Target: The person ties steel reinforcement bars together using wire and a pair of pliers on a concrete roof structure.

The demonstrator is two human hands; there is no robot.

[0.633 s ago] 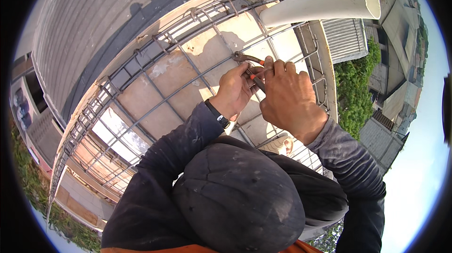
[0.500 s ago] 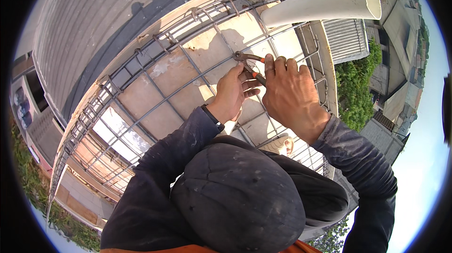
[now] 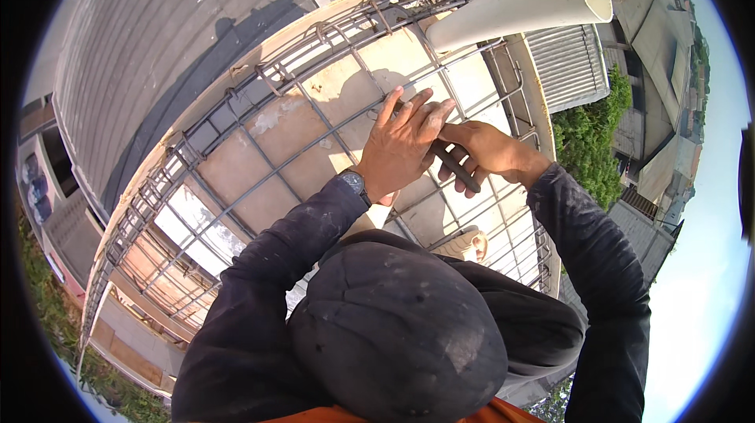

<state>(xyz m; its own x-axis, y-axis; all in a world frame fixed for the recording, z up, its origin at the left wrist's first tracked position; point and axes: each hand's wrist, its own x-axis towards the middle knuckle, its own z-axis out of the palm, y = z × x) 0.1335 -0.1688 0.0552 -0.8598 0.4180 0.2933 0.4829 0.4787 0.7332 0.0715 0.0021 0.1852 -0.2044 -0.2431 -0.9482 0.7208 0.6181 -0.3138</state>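
Observation:
My right hand (image 3: 491,151) is wrapped around end-cutting pincers (image 3: 456,169). Their dark handles stick out below its fingers, while my left hand hides the jaws. My left hand (image 3: 403,144) lies against the right one, back upward, its index finger raised and the other fingers bent over the spot where the tool meets the bars. Whatever those fingers grip is hidden. Beneath both hands runs a grid of steel reinforcing bars (image 3: 271,173), set above pale panels (image 3: 259,157).
A white plastic pipe (image 3: 519,7) lies across the far right corner. Bundled bars and stirrups (image 3: 275,81) line the far edge beside a wooden form board (image 3: 193,112). Corrugated roofs (image 3: 157,53) and a green tree (image 3: 586,147) lie beyond. A dark-capped head (image 3: 397,328) fills the bottom middle.
My left hand has turned back-up and moved over the pincers' jaws, covering them. My right hand has rolled and lowered, swinging the handles downward; its palm side now shows more.

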